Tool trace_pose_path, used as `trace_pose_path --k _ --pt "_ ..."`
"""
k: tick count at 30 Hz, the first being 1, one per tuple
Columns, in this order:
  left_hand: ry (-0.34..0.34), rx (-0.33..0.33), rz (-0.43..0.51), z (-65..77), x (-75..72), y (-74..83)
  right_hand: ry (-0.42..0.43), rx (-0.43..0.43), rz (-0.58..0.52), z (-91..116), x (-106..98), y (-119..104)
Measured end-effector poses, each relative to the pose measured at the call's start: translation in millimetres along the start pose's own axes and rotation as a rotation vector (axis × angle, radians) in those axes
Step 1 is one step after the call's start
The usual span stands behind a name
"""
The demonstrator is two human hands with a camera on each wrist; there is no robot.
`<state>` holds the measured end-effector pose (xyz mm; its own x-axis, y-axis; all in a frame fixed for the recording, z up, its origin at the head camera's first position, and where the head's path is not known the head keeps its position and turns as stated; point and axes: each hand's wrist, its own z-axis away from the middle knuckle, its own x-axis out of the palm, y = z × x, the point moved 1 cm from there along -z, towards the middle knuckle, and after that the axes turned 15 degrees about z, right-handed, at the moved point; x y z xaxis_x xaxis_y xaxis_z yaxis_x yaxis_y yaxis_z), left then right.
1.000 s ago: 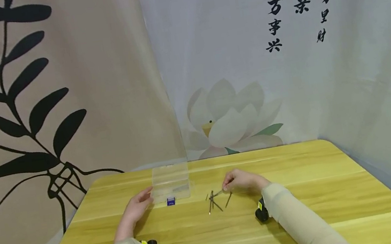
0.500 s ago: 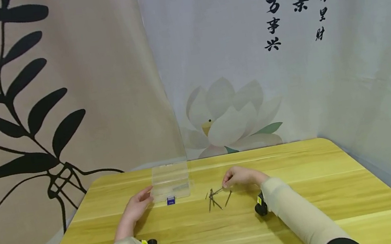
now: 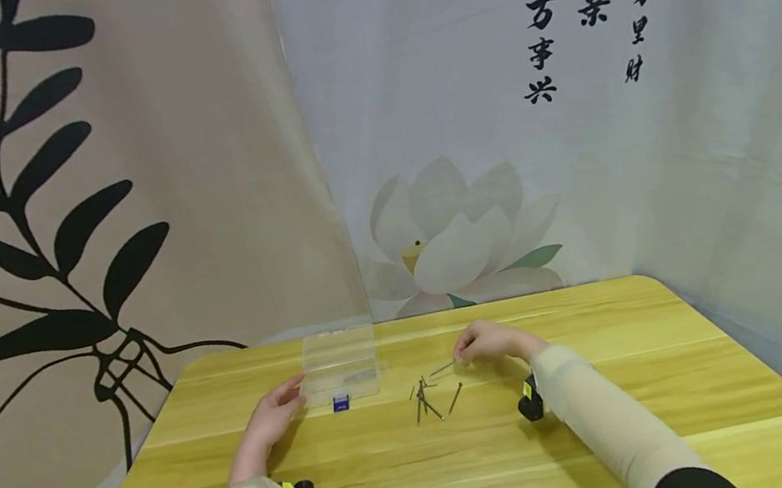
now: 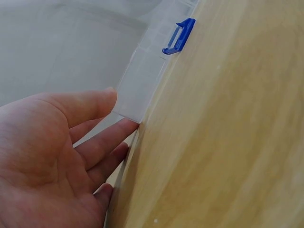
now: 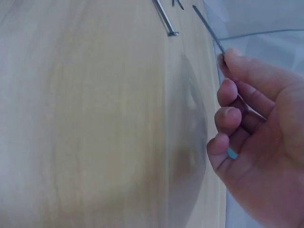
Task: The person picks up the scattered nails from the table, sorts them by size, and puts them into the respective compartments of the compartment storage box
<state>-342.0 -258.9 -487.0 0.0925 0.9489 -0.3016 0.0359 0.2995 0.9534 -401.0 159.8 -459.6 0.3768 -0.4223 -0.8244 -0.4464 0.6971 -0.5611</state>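
Box [image 4: 142, 80], contents unclear, touches spread left fingers [image 4: 105, 143]; right fingers [image 5: 259, 75] pinch nail [image 5: 208, 27]

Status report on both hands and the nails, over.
Right hand pinching one nail. Left hand at one corner of the clear box. Loose nails on the table between the hands; no other obstruction seen.

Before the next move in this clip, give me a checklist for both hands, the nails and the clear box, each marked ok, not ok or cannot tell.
1. Right hand pinches a nail near one end: ok.
2. That nail is apart from the loose nails: ok.
3. Left hand is at the clear box's left end: ok.
4. No loose nails on the table: not ok, several lie right of the box.
5. Box contents: cannot tell, too faint.
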Motion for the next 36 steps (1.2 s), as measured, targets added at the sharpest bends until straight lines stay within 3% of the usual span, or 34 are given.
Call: trace_pose_path --k 6,18,36 --pt "0.004 -0.007 0.021 0.1 3.2 -0.3 0.060 0.061 -0.070 4.3 -7.1 5.0" --pt "0.011 -0.018 0.034 0.3 3.4 -2.3 0.142 0.060 -0.196 0.9 -22.9 -1.4" --pt "0.019 -0.010 0.017 0.0 1.1 -0.8 0.181 0.045 -0.165 -3.1 -39.7 -12.6"
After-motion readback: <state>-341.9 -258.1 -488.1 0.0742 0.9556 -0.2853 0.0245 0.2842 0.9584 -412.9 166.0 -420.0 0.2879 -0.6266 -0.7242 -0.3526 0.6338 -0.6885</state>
